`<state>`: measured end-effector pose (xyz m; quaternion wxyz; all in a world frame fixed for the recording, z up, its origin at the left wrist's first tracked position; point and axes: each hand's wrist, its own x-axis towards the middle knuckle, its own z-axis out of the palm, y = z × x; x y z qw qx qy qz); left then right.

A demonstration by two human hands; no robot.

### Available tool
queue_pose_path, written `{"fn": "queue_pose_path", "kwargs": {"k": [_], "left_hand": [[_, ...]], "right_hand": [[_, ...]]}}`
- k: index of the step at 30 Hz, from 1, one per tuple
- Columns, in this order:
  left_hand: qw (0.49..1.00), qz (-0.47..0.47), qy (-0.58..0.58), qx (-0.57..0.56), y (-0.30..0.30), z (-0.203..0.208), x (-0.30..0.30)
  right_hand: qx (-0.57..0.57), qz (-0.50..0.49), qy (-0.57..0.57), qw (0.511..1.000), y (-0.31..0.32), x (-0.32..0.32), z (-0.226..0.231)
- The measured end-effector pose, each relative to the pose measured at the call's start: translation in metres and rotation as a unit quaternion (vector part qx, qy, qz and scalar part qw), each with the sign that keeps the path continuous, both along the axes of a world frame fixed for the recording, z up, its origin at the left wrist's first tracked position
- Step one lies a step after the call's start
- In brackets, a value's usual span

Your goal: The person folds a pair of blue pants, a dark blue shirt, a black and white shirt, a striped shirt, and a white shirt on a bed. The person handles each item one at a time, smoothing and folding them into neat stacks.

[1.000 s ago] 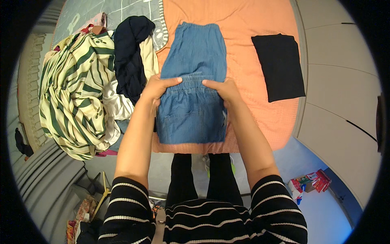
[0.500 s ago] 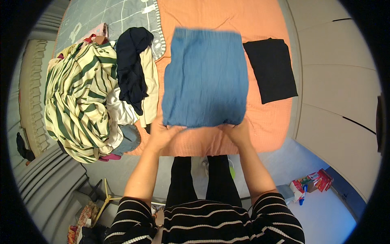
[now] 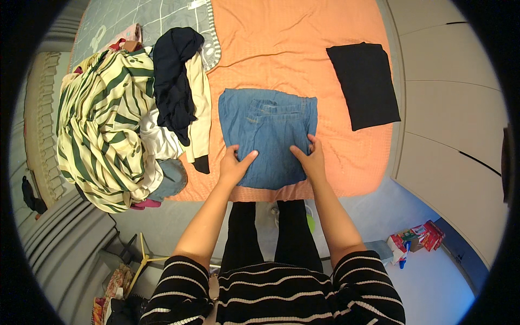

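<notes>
A folded blue denim garment (image 3: 271,138) lies flat on the orange bedspread right in front of me, a stitched seam showing near its far edge. My left hand (image 3: 234,167) grips its near left side, thumb on top and fingers at the edge. On the near right side my right hand (image 3: 311,161) grips it in the same way. Part of each hand's fingers is hidden by the cloth. Farther right on the bed rests a flat folded black garment (image 3: 364,86), apart from both hands.
Left on the orange bedspread (image 3: 271,49) is a heap of clothes: a green-and-cream striped garment (image 3: 103,135), a dark navy garment (image 3: 174,81), a cream garment (image 3: 199,108) and white cloth. A grey patterned quilt (image 3: 157,16) lies behind. Pale cabinets (image 3: 444,108) stand at the right.
The blue garment has been folded over toward me, from a large sheet to a smaller piece with a seam on top. My hands have moved from its near edge onto its sides.
</notes>
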<state>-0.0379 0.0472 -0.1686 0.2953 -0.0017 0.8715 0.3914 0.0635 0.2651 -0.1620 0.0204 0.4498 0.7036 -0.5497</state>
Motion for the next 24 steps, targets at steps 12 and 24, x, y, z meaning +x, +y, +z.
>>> {"fn": "queue_pose_path", "kwargs": {"k": [12,24], "left_hand": [[0.992,0.041,0.122,-0.002,0.041,-0.008,-0.038],[0.938,-0.316,0.143,0.005,0.073,0.001,-0.135]], "right_hand": [[0.201,-0.033,0.092,0.975,0.009,-0.061,-0.012],[-0.061,0.276,0.045,0.958,0.064,-0.117,-0.005]]}}
